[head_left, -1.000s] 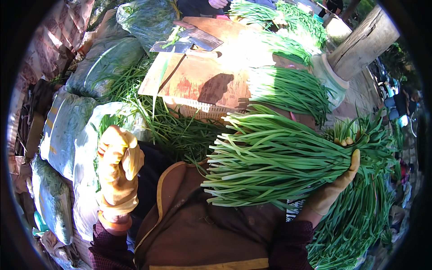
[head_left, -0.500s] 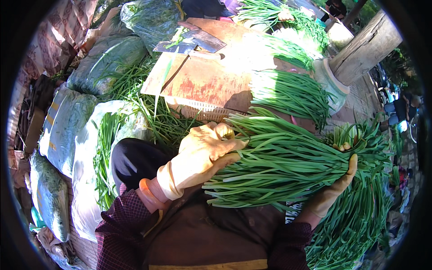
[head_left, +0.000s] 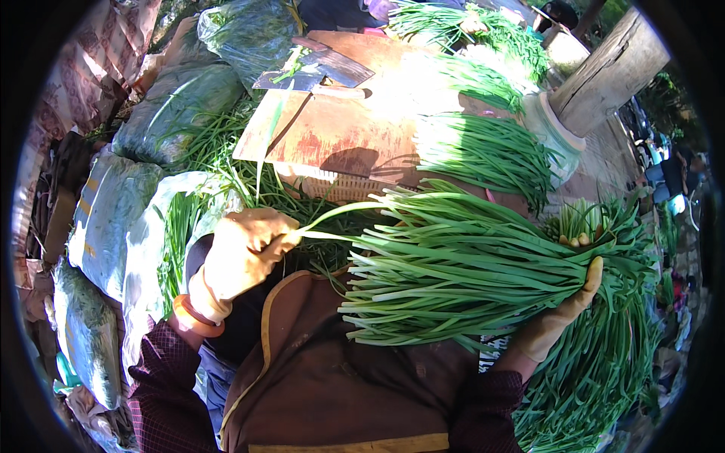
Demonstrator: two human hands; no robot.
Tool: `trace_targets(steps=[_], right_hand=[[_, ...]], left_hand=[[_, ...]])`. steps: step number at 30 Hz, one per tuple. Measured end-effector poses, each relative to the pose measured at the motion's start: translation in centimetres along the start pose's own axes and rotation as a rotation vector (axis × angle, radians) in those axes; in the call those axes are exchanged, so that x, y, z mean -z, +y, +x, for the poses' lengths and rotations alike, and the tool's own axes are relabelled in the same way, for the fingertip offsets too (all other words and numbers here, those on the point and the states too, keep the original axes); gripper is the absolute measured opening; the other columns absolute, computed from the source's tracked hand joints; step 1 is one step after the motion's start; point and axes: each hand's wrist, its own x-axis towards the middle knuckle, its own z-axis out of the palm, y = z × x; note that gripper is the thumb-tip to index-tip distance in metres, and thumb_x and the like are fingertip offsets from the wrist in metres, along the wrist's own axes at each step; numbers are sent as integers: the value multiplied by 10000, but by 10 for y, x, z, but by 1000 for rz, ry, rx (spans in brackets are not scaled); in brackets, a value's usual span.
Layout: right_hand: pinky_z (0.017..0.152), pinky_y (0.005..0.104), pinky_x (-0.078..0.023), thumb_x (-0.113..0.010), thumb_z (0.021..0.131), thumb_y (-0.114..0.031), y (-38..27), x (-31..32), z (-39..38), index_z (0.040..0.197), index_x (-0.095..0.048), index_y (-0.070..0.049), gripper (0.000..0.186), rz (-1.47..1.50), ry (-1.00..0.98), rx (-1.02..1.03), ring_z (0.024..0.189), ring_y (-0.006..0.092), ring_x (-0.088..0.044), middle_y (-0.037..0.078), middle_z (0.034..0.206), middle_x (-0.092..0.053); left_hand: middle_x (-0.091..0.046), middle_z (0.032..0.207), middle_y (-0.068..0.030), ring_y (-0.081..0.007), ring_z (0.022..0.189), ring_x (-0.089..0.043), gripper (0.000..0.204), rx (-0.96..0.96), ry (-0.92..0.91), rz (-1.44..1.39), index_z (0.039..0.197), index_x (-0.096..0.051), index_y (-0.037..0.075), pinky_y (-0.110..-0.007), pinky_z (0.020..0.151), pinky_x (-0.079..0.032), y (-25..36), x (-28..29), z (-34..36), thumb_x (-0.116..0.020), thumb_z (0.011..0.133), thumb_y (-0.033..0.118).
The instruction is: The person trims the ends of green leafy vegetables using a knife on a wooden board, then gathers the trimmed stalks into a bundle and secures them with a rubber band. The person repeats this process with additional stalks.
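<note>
A thick bunch of garlic chives (head_left: 468, 272) lies across my lap, its pale ends fanned toward the left. My gloved right hand (head_left: 570, 309) grips it from below at the right, thumb up along the side. Off to the left, my gloved left hand (head_left: 249, 249) is closed in a pinch on a couple of chive blades (head_left: 332, 226), which stretch back to the bunch's edge. Behind and under my right hand, a large heap of chives (head_left: 596, 377) hangs down, with a bundle of pale cut ends (head_left: 580, 223) on top.
Ahead stands a reddish wooden board (head_left: 325, 140) with broad-bladed knives (head_left: 302, 75) on it and chive bunches (head_left: 483, 151) along its right side. Below its edge is a plastic crate (head_left: 325, 185). Wrapped bags of greens (head_left: 113, 219) line the left. A wooden post (head_left: 612, 72) rises at the right.
My left hand has moved left and down from the bunch's tips, drawing out a couple of chive blades. My right hand keeps its hold on the bunch.
</note>
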Motion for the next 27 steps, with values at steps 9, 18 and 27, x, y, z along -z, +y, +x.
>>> trace_targets(steps=[9,18,27], right_hand=[[1079,393,-410,-463,1042,-301,-5,-2,-3,1543,-308,-45,583,-27,31,-19,1037,174,-540,71,1148,-563],[1036,377,-433,-483,1031,-308,-7,-9,-1,1547,-297,-55,604,-48,13,-29,987,171,-556,69,1111,-585],[1018,376,-439,-487,1025,-315,-8,-2,-1,1550,-289,-47,621,-70,21,-27,976,176,-552,69,1098,-580]], left_hand=[[-663,948,-82,-131,640,-630,651,541,772,-477,1456,-409,-14,-219,547,-495,-64,30,14,-740,912,122],[-704,1066,-72,-296,884,-663,358,-363,94,371,1228,-682,162,-427,790,-522,27,-80,79,-713,878,229],[-710,997,-41,-252,822,-668,262,-496,136,303,1118,-716,151,-368,723,-519,14,-88,64,-717,858,180]])
